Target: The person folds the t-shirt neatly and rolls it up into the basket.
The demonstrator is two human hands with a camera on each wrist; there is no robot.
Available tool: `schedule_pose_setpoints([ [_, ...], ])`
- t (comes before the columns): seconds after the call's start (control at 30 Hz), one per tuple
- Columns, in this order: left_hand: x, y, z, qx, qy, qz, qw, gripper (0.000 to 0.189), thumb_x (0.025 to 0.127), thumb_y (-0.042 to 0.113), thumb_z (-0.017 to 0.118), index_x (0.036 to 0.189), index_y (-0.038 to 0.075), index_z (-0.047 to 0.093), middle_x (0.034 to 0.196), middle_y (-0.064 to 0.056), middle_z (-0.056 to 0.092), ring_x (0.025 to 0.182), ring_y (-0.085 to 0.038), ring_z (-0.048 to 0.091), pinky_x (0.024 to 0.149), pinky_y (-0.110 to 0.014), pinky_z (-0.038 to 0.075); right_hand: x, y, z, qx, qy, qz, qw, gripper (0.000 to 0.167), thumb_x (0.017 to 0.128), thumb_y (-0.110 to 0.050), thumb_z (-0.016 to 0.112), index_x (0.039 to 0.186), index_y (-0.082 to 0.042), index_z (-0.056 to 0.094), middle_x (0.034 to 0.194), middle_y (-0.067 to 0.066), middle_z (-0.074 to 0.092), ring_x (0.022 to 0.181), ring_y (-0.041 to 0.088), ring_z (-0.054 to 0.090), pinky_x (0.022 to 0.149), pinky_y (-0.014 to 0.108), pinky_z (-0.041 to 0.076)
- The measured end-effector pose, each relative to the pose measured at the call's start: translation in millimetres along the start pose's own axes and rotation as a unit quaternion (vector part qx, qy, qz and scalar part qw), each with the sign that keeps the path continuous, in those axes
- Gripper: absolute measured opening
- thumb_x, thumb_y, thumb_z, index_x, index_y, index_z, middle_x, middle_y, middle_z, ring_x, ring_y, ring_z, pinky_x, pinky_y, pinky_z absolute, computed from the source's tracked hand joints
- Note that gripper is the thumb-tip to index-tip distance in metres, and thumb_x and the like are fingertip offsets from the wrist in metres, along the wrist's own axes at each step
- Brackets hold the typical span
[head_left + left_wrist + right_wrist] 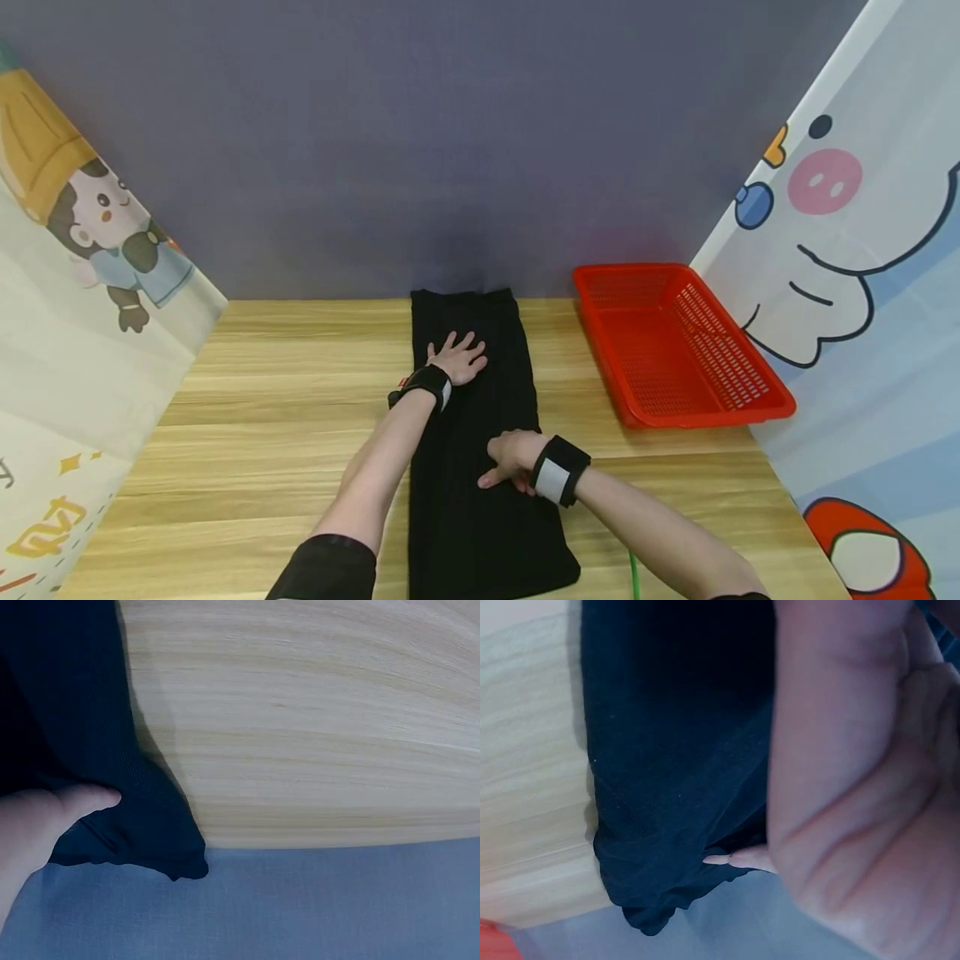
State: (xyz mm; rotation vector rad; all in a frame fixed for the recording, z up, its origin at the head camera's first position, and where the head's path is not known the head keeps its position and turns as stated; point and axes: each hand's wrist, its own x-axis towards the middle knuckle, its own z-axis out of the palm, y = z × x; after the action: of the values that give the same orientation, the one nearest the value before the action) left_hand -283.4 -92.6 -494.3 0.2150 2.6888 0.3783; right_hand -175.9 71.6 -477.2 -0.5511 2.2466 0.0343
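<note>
Head view shows my two bare hands over a long black cloth (480, 533), which lies lengthwise down the middle of the worktop (300, 400). Its far end reaches just over the line where the wood meets the grey panel (450, 150); its near end widens toward me and runs to the bottom of the view.

My left hand (459, 362) rests on the upper part of the cloth, fingers spread apart, palm down. From the left wrist, I see my thumb (94, 797) lying across the fabric, near small folds at the far end.

My right hand (517, 454) is nearer to me, at the cloth's right side, with the thumb pointing out to the left and the other fingers bent under. I cannot tell whether they pinch any fabric; from the right wrist, my own hand fills much of the view.

I wear a black band on each wrist. To the right of the cloth, well apart from it, sits a red plastic basket (720, 417) with slotted sides. A thin green strip (634, 575) shows beside my right forearm.
</note>
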Motion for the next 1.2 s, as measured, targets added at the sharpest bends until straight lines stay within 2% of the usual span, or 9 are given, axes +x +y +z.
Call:
schedule_pose_setpoints([
  [0.17, 12.9, -2.2, 8.2, 0.000, 0.005, -0.003, 1.0000, 0.056, 0.107, 0.053, 0.026, 0.160, 0.035, 0.022, 0.171, 0.008, 0.006, 0.160, -0.028, -0.002, 0.123, -0.067, 0.002, 0.4, -1, 2, 0.001, 0.004, 0.004, 1.0000, 0.048, 0.091, -0.052, 0.066, 0.069, -0.010, 0.064, 0.047, 0.004, 0.062, 0.038, 0.015, 0.058, 0.045, 0.026, 0.049],
  [0.47, 8.5, 3.1, 6.6, 0.011, 0.005, 0.001, 0.9999, 0.055, 0.108, 0.051, 0.025, 0.161, 0.035, 0.020, 0.171, 0.008, 0.003, 0.160, -0.027, -0.003, 0.123, -0.065, 0.002, -1.9, 0, 0, 0.027, -0.007, 0.007, 0.9996, 0.051, 0.090, -0.052, 0.067, 0.064, -0.008, 0.067, 0.047, 0.005, 0.061, 0.039, 0.017, 0.058, 0.043, 0.031, 0.051],
  [0.9, 15.7, 4.1, 13.9, 0.020, 0.029, 0.005, 0.9994, 0.054, 0.108, 0.050, 0.027, 0.160, 0.036, 0.023, 0.171, 0.009, 0.008, 0.160, -0.027, 0.000, 0.123, -0.065, 0.003, -4.0, 3, -2, 0.069, -0.025, -0.001, 0.9973, 0.044, 0.091, -0.050, 0.067, 0.074, -0.009, 0.063, 0.049, 0.005, 0.061, 0.037, 0.017, 0.056, 0.044, 0.032, 0.052],
  [1.2, 10.4, 2.1, 13.0, 0.031, 0.030, 0.021, 0.9988, 0.055, 0.108, 0.051, 0.025, 0.160, 0.035, 0.021, 0.171, 0.007, 0.006, 0.160, -0.027, 0.000, 0.124, -0.064, 0.005, -1.7, 5, 4, 0.067, -0.048, -0.002, 0.9966, 0.060, 0.094, -0.053, 0.062, 0.061, -0.002, 0.069, 0.047, 0.010, 0.063, 0.038, 0.020, 0.059, 0.044, 0.034, 0.053],
])
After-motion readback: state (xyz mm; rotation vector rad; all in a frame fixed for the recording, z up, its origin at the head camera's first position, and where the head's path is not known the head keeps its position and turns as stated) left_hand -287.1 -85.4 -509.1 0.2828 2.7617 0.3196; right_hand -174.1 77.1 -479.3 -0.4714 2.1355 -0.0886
